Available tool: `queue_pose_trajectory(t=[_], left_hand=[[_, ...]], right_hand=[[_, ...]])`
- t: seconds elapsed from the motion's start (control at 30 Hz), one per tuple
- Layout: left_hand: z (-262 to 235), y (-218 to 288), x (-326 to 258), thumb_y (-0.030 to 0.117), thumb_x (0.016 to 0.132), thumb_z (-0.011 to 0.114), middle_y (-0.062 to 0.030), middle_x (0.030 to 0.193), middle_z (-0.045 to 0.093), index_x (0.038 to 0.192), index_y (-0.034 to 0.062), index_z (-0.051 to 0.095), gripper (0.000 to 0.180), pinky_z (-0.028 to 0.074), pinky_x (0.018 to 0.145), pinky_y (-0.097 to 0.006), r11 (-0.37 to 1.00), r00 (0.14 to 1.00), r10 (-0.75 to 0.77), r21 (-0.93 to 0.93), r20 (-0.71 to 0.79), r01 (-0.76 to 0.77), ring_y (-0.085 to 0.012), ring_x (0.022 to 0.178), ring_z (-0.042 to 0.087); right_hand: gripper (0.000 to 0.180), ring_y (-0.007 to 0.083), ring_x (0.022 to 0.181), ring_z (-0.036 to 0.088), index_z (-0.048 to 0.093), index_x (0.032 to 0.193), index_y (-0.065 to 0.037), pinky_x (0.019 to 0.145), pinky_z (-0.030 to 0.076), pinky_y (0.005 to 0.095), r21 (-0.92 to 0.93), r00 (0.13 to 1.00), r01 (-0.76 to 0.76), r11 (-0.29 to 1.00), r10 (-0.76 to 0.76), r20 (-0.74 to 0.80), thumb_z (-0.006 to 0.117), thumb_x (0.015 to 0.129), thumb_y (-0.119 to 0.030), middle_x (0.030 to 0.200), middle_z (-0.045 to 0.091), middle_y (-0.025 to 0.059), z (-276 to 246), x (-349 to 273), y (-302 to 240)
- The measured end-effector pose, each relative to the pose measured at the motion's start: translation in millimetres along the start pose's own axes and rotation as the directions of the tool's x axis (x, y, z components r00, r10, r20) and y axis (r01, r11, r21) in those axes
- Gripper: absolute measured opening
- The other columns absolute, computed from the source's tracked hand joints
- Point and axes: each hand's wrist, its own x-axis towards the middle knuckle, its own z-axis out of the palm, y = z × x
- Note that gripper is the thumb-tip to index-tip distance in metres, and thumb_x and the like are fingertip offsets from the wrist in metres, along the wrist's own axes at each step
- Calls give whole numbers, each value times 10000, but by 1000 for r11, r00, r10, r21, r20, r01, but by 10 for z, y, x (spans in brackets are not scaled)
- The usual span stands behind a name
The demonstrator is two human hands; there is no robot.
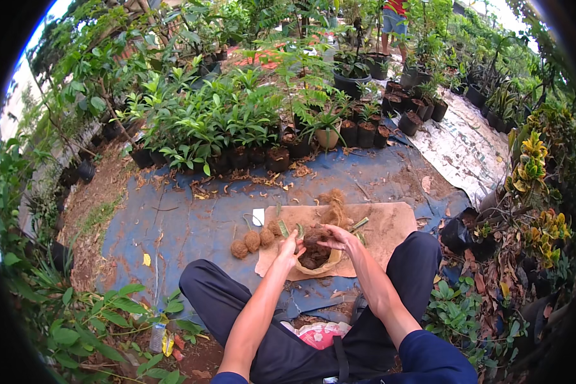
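Observation:
In front of me, both hands are at a dark brown clump of soil and fibre (314,235), held above an open container of dark soil (314,258) with a pale rim. My left hand (290,246) closes on the clump's left side, near a short green plant piece (283,228). From the right, my right hand (339,238) presses curled fingers to the same clump. Beyond it lies a tuft of loose brown coir fibre (334,210). Several round brown fibre balls (252,240) sit in a row to the left.
Under the work lies a brown sheet (390,221) on a blue tarp (173,224). A small white card (258,216) rests at its far left edge. Potted plants (277,159) line the tarp's far side. A person (395,22) stands in the distance. A plastic bottle (157,336) is at lower left.

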Motion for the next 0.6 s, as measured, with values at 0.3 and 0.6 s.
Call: queue_pose_trajectory(t=[0.3,0.6], left_hand=[[88,74,-51,104,808,751,-38,1003,640,1057,124,550,320,499,876,-461,962,968,146,-256,206,-91,-188,965,617],[104,209,-231,58,805,737,-41,959,603,952,126,458,323,526,808,-478,953,978,167,-274,127,-127,-215,939,619]], right_hand=[[431,129,1169,514,522,1327,-96,883,506,350,-246,992,23,969,8,124,592,903,-137,1299,544,5,567,-155,-422],[413,130,1140,535,527,1317,-122,885,481,336,-217,999,-1,976,10,39,589,911,-153,1256,569,6,546,-237,-417]])
